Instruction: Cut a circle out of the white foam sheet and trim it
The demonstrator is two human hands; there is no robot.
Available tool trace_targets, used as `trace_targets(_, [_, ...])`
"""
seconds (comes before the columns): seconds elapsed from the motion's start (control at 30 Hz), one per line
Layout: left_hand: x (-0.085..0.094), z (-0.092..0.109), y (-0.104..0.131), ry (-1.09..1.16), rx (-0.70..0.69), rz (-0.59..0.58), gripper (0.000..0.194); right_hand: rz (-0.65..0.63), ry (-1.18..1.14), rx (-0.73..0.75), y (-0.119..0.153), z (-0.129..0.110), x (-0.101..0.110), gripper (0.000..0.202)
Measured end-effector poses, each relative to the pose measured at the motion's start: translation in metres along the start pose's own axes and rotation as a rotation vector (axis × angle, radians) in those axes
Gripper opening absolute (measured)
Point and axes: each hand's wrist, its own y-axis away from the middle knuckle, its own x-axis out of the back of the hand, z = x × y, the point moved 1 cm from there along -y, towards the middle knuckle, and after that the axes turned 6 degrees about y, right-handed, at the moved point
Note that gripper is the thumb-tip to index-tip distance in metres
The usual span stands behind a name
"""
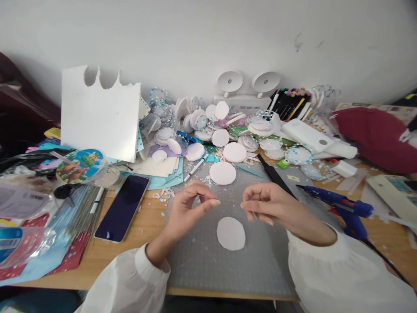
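Above a grey cutting mat [202, 265], my left hand [192, 206] is closed in a pinch, thumb against forefinger. My right hand [270, 202] faces it, also pinching, a short gap away. A faint thin strand [232, 202] seems to run between the two sets of fingertips; its exact kind is too fine to make out. On the mat just below the hands lies a white disc [231, 234] with a slightly uneven edge. Another white disc [223, 173] rests beyond the fingers, with more discs behind it.
A phone [123, 208] lies at left beside a bundle of thin rods [85, 213]. At right are a blue glue gun [345, 208] and a black tool [275, 174]. Heaped discs and beaded strands [198, 119] fill the back. A white board [100, 113] leans on the wall.
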Motion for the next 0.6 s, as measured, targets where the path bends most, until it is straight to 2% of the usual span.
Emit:
trace_targets(0.17, [0.003,0.004,0.000,-0.068,-0.043,-0.058,0.012,0.047,0.051,0.044,0.004,-0.002,0.000,0.023])
trace_targets(0.33, [0.001,0.003,0.001,-0.091,-0.038,-0.029,0.009,0.143,0.187,0.051,0.011,-0.009,-0.002,0.022])
trace_targets(0.6, [-0.003,-0.002,0.002,-0.140,0.035,0.029,0.004,0.419,0.437,0.315,0.006,0.011,-0.005,0.017])
